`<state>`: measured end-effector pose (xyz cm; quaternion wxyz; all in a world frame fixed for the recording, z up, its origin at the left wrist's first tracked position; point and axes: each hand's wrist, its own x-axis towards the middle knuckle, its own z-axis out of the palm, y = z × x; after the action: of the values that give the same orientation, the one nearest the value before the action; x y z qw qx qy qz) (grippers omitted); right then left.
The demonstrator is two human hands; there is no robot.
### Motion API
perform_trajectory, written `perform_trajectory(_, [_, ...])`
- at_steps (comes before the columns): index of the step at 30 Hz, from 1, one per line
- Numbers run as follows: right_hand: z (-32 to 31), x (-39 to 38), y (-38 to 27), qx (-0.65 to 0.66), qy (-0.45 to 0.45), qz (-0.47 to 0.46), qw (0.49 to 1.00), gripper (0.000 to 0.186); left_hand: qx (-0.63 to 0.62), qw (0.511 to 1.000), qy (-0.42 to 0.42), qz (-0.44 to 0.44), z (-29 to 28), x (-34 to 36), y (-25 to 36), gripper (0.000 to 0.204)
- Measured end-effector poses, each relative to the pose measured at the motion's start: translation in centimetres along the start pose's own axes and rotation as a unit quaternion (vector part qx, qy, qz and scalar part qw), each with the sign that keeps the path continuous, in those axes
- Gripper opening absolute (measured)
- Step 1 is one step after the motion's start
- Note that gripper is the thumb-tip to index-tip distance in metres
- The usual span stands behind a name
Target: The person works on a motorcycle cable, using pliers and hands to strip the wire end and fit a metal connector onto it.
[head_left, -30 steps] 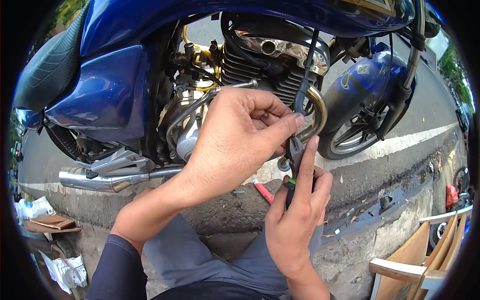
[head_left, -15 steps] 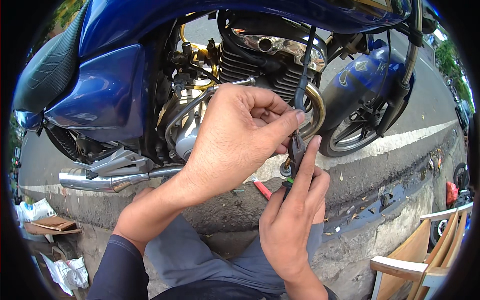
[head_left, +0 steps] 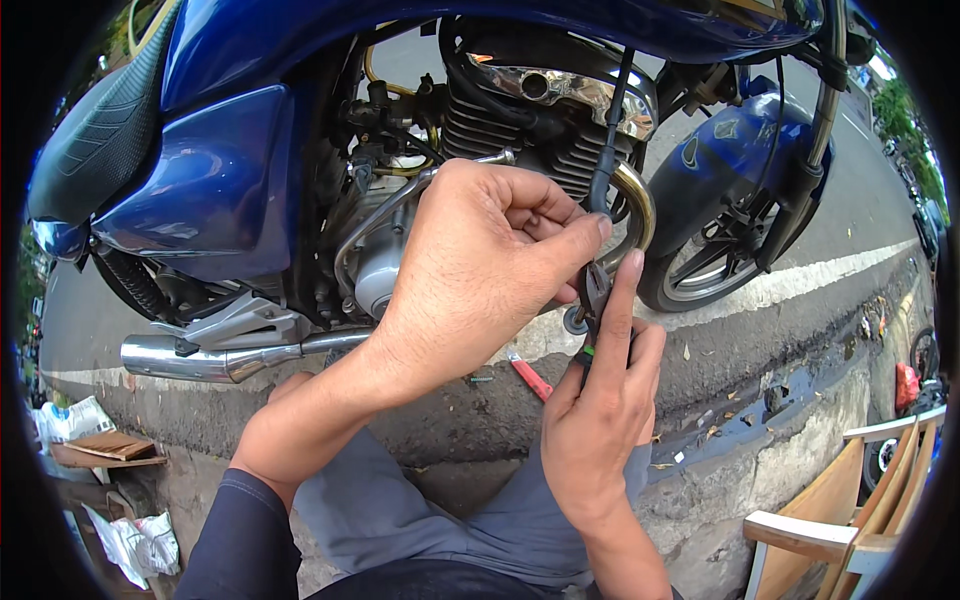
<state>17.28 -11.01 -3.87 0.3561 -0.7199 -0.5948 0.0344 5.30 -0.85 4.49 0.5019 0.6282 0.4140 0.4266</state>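
Left hand [head_left: 480, 245]: thumb and forefinger pinched together at the lower end of a black cable [head_left: 606, 160]; the exact contact is hidden behind the thumb. Right hand [head_left: 605, 415]: wrapped round pliers [head_left: 598, 290] with black and green handles, forefinger stretched along the tool, tip pointing far. Pliers located just right of and below the left thumb, head directed at the cable end; whether the jaws touch the cable cannot be told.

Cable hangs down in front of the finned engine [head_left: 490, 130], passing left of the bent exhaust pipe [head_left: 640, 205]. Blue motorcycle [head_left: 195, 175] spans the far side, seat at left, front wheel [head_left: 708, 262] at right. Chrome muffler [head_left: 205, 358] lies low on the left, near side of the bike.

Red-handled tool [head_left: 530, 378] on the ground between the forearms, just left of the right hand. Near left: wood pieces [head_left: 108, 446] and white bag [head_left: 140, 545]. Near right: wooden frame [head_left: 800, 535]; red bag [head_left: 906, 386] farther off behind it.
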Motion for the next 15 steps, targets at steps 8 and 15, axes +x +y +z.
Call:
perform_trajectory(8, [0.6, 1.6, 2.6, -0.007, 0.155, -0.152, 0.976, 0.098, -0.018, 1.0, -0.016, -0.013, 0.1, 0.2, 0.7, 0.023])
perform_trajectory(15, [0.7, 3.0, 4.4, -0.033, 0.182, -0.216, 0.959, 0.096, -0.056, 0.997, -0.027, -0.034, -0.2, 0.7, 0.3, 0.026])
